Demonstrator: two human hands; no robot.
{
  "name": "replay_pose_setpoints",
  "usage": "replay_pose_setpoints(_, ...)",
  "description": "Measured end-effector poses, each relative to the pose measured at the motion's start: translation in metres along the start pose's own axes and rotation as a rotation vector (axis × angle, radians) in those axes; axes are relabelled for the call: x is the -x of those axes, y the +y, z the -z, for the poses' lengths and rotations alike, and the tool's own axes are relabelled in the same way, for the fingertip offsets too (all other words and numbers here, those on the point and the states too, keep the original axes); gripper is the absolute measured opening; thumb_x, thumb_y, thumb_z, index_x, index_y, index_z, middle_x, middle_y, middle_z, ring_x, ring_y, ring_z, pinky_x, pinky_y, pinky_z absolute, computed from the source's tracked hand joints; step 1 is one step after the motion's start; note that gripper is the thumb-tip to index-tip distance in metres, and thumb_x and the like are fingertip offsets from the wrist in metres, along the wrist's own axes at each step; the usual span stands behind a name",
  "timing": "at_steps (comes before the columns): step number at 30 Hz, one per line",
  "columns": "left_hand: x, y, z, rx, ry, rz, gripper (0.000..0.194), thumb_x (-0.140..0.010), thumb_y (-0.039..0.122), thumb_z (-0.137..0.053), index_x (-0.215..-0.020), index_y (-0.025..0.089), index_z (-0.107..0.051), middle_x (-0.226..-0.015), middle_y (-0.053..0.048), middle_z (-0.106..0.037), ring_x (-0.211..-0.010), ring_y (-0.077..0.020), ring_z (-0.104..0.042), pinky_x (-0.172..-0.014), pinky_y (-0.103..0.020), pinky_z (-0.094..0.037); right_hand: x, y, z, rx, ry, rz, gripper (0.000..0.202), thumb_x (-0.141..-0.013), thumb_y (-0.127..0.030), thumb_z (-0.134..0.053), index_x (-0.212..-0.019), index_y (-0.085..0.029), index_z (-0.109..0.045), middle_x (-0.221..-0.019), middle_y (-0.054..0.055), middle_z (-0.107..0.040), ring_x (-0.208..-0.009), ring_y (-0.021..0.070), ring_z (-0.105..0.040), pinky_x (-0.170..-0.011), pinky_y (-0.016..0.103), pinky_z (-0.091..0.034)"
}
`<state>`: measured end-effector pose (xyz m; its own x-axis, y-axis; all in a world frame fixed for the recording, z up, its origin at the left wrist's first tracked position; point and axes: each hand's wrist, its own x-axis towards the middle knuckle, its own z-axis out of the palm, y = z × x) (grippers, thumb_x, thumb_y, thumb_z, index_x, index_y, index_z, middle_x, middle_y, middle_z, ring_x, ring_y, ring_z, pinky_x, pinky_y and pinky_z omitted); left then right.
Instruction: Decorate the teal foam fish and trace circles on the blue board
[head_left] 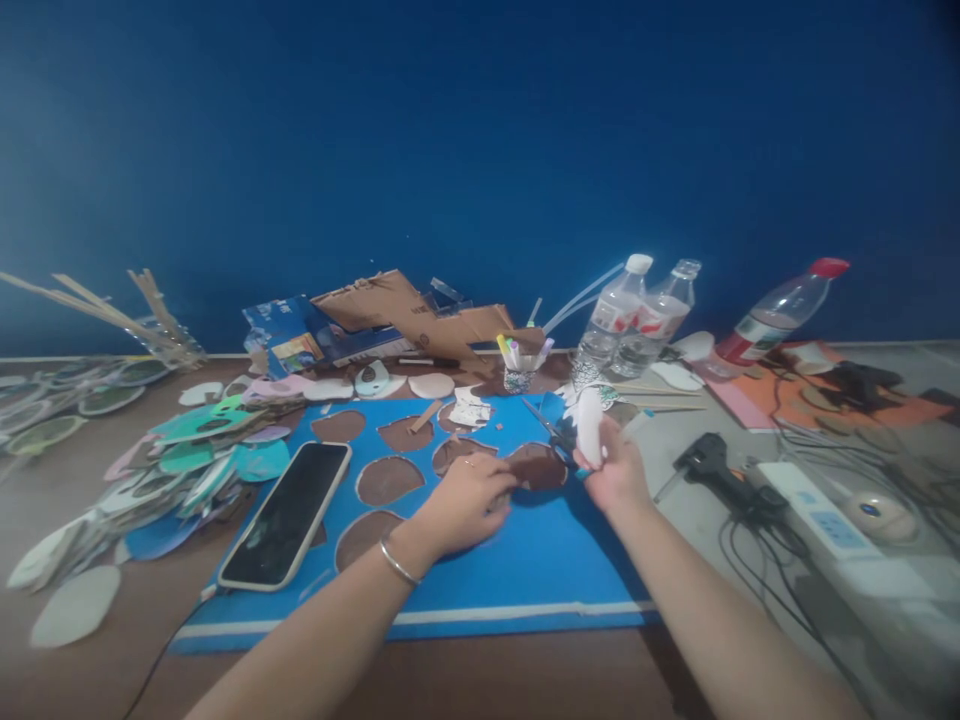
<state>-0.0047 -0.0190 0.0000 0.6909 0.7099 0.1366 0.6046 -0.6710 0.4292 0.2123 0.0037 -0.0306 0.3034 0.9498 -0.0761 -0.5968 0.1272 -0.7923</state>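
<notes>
My left hand (471, 500), with a silver bracelet at the wrist, rests palm down on a blue sheet (517, 585) with several oval holes. Its fingers are slightly bent and lie beside the hole on the right, holding nothing that I can see. My right hand (616, 468) is raised a little over the sheet's right side, closed on a white rounded piece (590, 425) seen nearly edge-on. Scissors (551, 428) with dark blades and blue handles sit against this hand; whether its fingers also hold them cannot be made out. A phone (289, 515) lies on the sheet's left.
Cut rounded pieces (191, 460) are heaped at left. Behind stand cardboard scraps (405, 310), a cup of markers (519, 370), clear bottles (615, 315) and a red-capped bottle (780, 315). A glue gun (724, 475), power strip (817, 510) and cables lie at right.
</notes>
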Motion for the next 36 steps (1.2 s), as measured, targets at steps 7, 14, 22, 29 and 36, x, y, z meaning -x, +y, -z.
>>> replay_pose_setpoints(7,-0.003,-0.019,-0.005,0.058,0.105,0.166,0.031,-0.082,0.020,-0.046,-0.110,0.025,-0.059,-0.116,-0.002,-0.059,-0.110,-0.0197,-0.050,-0.095,-0.039,-0.039,0.000,0.004,-0.001,0.058,0.031,-0.033,0.044,-0.051,-0.043,-0.077,-0.081,-0.016,-0.061,-0.056,-0.002,-0.056,-0.035,0.0053,-0.037,-0.030,0.018,-0.024)
replay_pose_setpoints(14,-0.004,-0.034,0.001,-0.135,0.468,0.480,0.034,-0.082,0.013,-0.040,-0.105,0.026,-0.060,-0.131,-0.004,-0.048,-0.126,-0.0277,-0.034,-0.100,-0.053,-0.027,0.006,-0.019,0.003,0.550,-0.312,-0.181,0.036,-0.057,-0.043,-0.073,-0.081,-0.016,-0.067,-0.069,0.003,-0.064,-0.061,0.0157,-0.057,-0.049,0.025,-0.043)
replay_pose_setpoints(22,-0.005,-0.029,-0.001,-0.040,0.468,0.490,0.027,-0.081,0.016,-0.043,-0.098,0.028,-0.061,-0.124,-0.005,-0.049,-0.123,-0.0278,-0.034,-0.094,-0.051,-0.030,0.017,-0.045,-0.008,1.527,-0.915,-0.397,0.025,-0.058,-0.040,-0.070,-0.069,-0.018,-0.066,-0.067,0.001,-0.065,-0.063,0.0177,-0.058,-0.050,0.023,-0.036)
replay_pose_setpoints(29,-0.005,-0.032,-0.003,-0.012,0.452,0.470,0.024,-0.080,0.019,-0.045,-0.097,0.027,-0.061,-0.120,-0.005,-0.051,-0.122,-0.0281,-0.035,-0.093,-0.050,-0.031,0.020,-0.042,-0.011,1.638,-0.874,-0.389,0.024,-0.058,-0.041,-0.069,-0.066,-0.020,-0.062,-0.066,0.001,-0.064,-0.060,0.0165,-0.058,-0.047,0.023,-0.033)
replay_pose_setpoints(36,-0.003,-0.023,0.001,0.037,0.395,0.210,0.020,-0.083,0.021,-0.044,-0.095,0.019,-0.060,-0.103,-0.007,-0.059,-0.101,-0.0210,-0.050,-0.090,-0.040,-0.037,0.014,-0.033,-0.003,1.240,-0.686,-0.134,0.025,-0.070,-0.043,-0.062,-0.081,-0.020,-0.062,-0.072,0.002,-0.062,-0.060,0.0146,-0.052,-0.051,0.023,-0.033)
